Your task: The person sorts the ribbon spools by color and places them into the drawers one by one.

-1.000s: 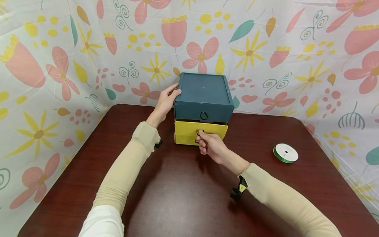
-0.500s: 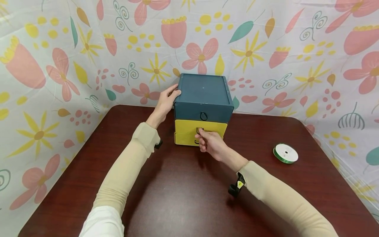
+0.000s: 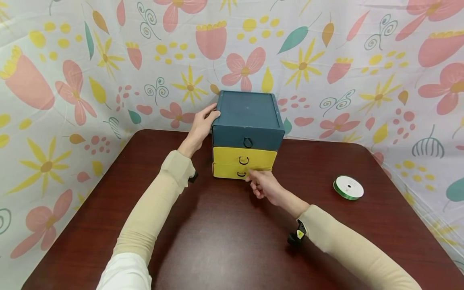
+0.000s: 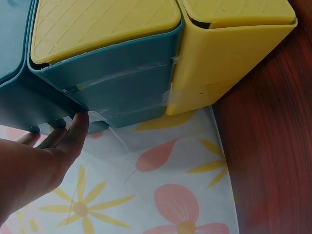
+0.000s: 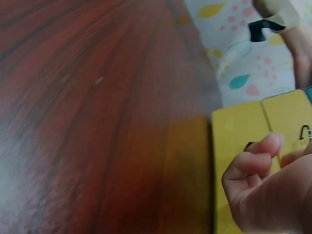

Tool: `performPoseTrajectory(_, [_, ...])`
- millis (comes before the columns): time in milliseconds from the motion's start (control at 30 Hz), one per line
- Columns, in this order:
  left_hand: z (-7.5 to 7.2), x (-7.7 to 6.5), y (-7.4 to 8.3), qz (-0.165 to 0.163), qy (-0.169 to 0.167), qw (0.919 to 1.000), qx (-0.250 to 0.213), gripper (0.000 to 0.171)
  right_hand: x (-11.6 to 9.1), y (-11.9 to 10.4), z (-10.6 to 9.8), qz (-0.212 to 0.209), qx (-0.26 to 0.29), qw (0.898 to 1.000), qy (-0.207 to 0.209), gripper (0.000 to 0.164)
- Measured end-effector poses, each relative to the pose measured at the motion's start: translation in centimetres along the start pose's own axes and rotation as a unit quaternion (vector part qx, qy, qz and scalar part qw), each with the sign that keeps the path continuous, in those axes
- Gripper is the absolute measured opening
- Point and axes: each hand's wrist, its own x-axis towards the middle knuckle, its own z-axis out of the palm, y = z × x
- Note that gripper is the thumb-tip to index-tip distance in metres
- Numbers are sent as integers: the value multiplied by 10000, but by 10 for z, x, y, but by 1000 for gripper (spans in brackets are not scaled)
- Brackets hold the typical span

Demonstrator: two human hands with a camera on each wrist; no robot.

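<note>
A stack of three drawers stands at the back of the table: a dark blue drawer on top, with a yellow middle drawer and a yellow bottom drawer below. All their fronts sit flush. My left hand rests against the top unit's left side; in the left wrist view its fingers touch the blue side wall. My right hand, fingers loosely curled, is just right of the bottom drawer's black ring handle. In the right wrist view that hand partly covers the yellow fronts; no grip on the handle shows.
A white-faced spool of green ribbon lies on the dark red-brown table, right of the drawers. Flower-printed cloth hangs close behind the stack and along both sides.
The yellow middle drawer, slightly out a second ago, has been pushed in. My right hand has let go of its ring handle and moved down towards the bottom one. My left hand stays put.
</note>
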Motion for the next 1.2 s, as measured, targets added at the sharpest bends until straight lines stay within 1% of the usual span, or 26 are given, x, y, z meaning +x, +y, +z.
performPoseTrajectory(67, [-1, 0, 0, -32, 7, 10000, -14, 52, 3, 4, 3, 105, -287, 9995, 32, 42])
performPoseTrajectory(133, [-2, -1, -1, -63, 12, 10000, -30, 52, 6, 6, 7, 177, -373, 9991, 7, 44])
performPoseTrajectory(267, [-2, -1, -1, -55, -15, 10000, -26, 52, 11, 6, 14, 331, -184, 9993, 41, 42])
performPoseTrajectory(433, [0, -1, 0, -51, -27, 10000, -17, 52, 12, 5, 16, 466, -103, 9988, 105, 35])
performPoseTrajectory(667, [1, 0, 1, -6, 32, 10000, 26, 52, 10, 5, 15, 474, -123, 9987, 118, 32])
performPoseTrajectory(900, [2, 1, 1, -3, 9, 10000, -13, 53, 4, 5, 16, 556, -129, 9984, 59, 31])
performPoseTrajectory(1200, [1, -1, 2, -29, 7, 10000, -30, 52, -10, 10, 20, 491, -269, 9984, -51, 30])
